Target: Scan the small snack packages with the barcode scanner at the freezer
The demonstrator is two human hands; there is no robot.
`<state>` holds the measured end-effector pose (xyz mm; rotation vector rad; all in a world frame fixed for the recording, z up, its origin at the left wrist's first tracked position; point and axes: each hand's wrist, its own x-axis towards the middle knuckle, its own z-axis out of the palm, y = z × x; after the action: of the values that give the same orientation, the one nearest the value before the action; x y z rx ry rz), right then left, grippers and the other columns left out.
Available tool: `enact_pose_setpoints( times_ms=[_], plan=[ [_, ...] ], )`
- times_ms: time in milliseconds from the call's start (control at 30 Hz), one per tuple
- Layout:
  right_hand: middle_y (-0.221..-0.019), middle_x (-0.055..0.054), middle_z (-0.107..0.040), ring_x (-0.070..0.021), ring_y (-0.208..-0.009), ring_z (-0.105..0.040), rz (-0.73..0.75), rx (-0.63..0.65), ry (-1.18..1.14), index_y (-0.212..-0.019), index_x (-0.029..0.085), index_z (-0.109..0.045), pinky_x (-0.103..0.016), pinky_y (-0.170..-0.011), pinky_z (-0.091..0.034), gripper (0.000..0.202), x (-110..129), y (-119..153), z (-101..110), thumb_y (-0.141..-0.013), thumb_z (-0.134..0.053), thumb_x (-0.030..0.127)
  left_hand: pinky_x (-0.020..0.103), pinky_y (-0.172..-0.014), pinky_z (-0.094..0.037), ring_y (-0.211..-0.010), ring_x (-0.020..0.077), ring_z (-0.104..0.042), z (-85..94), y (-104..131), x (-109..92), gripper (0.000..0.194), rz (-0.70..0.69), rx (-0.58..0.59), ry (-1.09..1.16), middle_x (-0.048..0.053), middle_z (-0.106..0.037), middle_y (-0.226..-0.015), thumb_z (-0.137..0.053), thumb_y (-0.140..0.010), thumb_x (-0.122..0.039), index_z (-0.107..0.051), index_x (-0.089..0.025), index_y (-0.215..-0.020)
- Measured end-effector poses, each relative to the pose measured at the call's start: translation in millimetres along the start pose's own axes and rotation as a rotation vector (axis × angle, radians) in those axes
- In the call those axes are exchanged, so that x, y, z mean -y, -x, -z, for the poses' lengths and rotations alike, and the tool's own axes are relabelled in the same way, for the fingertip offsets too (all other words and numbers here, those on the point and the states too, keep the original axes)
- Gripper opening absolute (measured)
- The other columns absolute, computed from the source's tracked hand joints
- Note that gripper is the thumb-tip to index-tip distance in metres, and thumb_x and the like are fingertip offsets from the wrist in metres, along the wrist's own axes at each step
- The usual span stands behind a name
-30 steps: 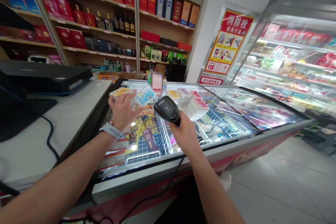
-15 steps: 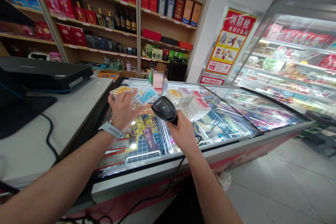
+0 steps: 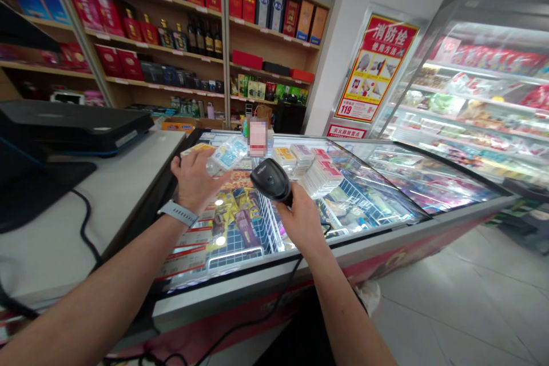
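Observation:
My left hand [image 3: 195, 180], with a pale watch band at the wrist, lies over the near side of some packs, its thumb stretched out to the right. Beyond its fingers a clear pack with a light blue label [image 3: 231, 153] is tilted, and a yellow-labelled pack [image 3: 194, 150] shows behind the knuckles. Whether the fingers grip either pack is hidden. My right hand [image 3: 302, 217] is wrapped round the handle of a black barcode scanner [image 3: 270, 178], whose head points up and left. Stacked packs with yellow [image 3: 285, 155] and pink labels [image 3: 328, 170] stand just past the scanner.
The packs rest on a glass-topped freezer [image 3: 398, 231] with baskets inside. A grey counter [image 3: 128, 183] with a black device [image 3: 86, 123] is at the left. The scanner's cable [image 3: 257, 320] hangs over the freezer's front. Shelves of boxes and bottles stand behind.
The blue-labelled pack has shifted slightly left and down. My left hand's fingers have spread a little and moved slightly left. The scanner has moved slightly right.

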<state>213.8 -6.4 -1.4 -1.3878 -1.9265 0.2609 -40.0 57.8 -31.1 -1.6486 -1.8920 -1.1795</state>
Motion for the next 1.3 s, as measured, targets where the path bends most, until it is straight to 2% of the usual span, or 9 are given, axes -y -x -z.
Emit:
enact_pose_setpoints(
  times_ms=[200,433,567,633,733,867,1033,1167,1300],
  plan=[
    [-0.098,-0.007,-0.067,-0.0256,-0.092,-0.062,0.002,-0.066,-0.027,-0.101,0.021,-0.057,-0.032,-0.075,-0.042,0.015,-8.4,12.1,16.5,-0.086,-0.056,0.023,0.053,-0.108,-0.031,-0.127,0.0331,-0.049,13.5,-30.5,30.8,0.061,0.368,0.065,-0.056,0.017,-0.058,-0.131,-0.055,-0.081,-0.058,-0.059,-0.019,-0.127],
    [-0.098,-0.008,-0.068,-0.0251,-0.09,-0.063,-0.02,-0.098,-0.08,-0.104,0.019,-0.059,-0.033,-0.077,-0.044,0.02,-15.4,24.9,30.5,-0.086,-0.055,0.027,0.059,-0.101,-0.036,-0.113,0.0373,-0.055,11.1,-53.0,52.6,0.062,0.463,0.279,-0.07,0.02,-0.064,-0.121,-0.057,-0.077,-0.058,-0.063,-0.013,-0.119],
    [-0.098,-0.009,-0.069,-0.025,-0.091,-0.064,-0.048,-0.145,-0.115,-0.104,0.019,-0.061,-0.034,-0.079,-0.046,0.021,-22.9,34.7,39.3,-0.087,-0.055,0.03,0.061,-0.104,-0.033,-0.125,0.0402,-0.047,9.9,-44.4,44.2,0.081,0.444,0.236,-0.079,0.023,-0.054,-0.137,-0.054,-0.079,-0.064,-0.045,-0.013,-0.14],
    [-0.098,-0.008,-0.07,-0.0246,-0.09,-0.064,-0.088,-0.189,-0.149,-0.105,0.018,-0.063,-0.034,-0.079,-0.047,0.023,-29.3,42.0,45.7,-0.088,-0.057,0.032,0.06,-0.108,-0.028,-0.134,0.0395,-0.039,11.8,-37.2,33.3,0.085,0.375,0.12,-0.082,0.022,-0.043,-0.148,-0.051,-0.081,-0.066,-0.035,-0.015,-0.147],
    [-0.099,-0.008,-0.072,-0.0242,-0.089,-0.066,-0.16,-0.316,-0.206,-0.11,0.018,-0.065,-0.033,-0.078,-0.049,0.03,-41.5,54.7,55.7,-0.088,-0.061,0.038,0.058,-0.109,-0.027,-0.132,0.036,-0.043,13.0,-26.7,9.4,0.066,0.204,0.034,-0.056,0.018,-0.051,-0.141,-0.049,-0.086,-0.06,-0.047,-0.019,-0.137],
    [-0.104,-0.01,-0.075,-0.0268,-0.096,-0.067,-0.248,-0.536,-0.285,-0.113,0.016,-0.068,-0.036,-0.083,-0.05,0.042,-57.5,68.4,64.3,-0.084,-0.067,0.047,0.049,-0.104,-0.035,-0.113,0.0292,-0.06,0.5,-9.1,-33.5,0.048,0.024,0.279,0.017,0.011,-0.068,-0.115,-0.051,-0.086,-0.057,-0.06,-0.02,-0.116],
    [-0.11,-0.013,-0.074,-0.029,-0.106,-0.067,-0.318,-0.727,-0.496,-0.112,0.013,-0.07,-0.043,-0.096,-0.049,0.047,-73.3,75.7,66.1,-0.081,-0.07,0.049,0.045,-0.092,-0.042,-0.102,0.0345,-0.065,-26.3,24.1,-99.3,0.062,-0.135,0.62,-0.093,0.016,-0.071,-0.103,-0.045,-0.083,-0.071,-0.064,-0.015,-0.103],
    [-0.109,-0.013,-0.074,-0.0269,-0.101,-0.07,-0.341,-0.857,-0.597,-0.111,0.015,-0.068,-0.042,-0.091,-0.052,0.043,-83.1,80.4,66.6,-0.083,-0.068,0.047,0.049,-0.093,-0.041,-0.106,0.04,-0.063,-43.3,43.7,-147.4,0.074,-0.172,0.619,-0.201,0.025,-0.068,-0.105,-0.041,-0.083,-0.073,-0.061,-0.007,-0.109],
    [-0.107,-0.012,-0.074,-0.0245,-0.094,-0.072,-0.363,-0.954,-0.675,-0.111,0.016,-0.065,-0.04,-0.089,-0.054,0.043,-89.2,85.9,69.1,-0.082,-0.069,0.047,0.051,-0.09,-0.042,-0.104,0.042,-0.063,-61.2,50.9,-176.7,0.076,-0.146,0.613,-0.214,0.027,-0.068,-0.103,-0.047,-0.081,-0.072,-0.058,-0.005,-0.115]
  ],
)
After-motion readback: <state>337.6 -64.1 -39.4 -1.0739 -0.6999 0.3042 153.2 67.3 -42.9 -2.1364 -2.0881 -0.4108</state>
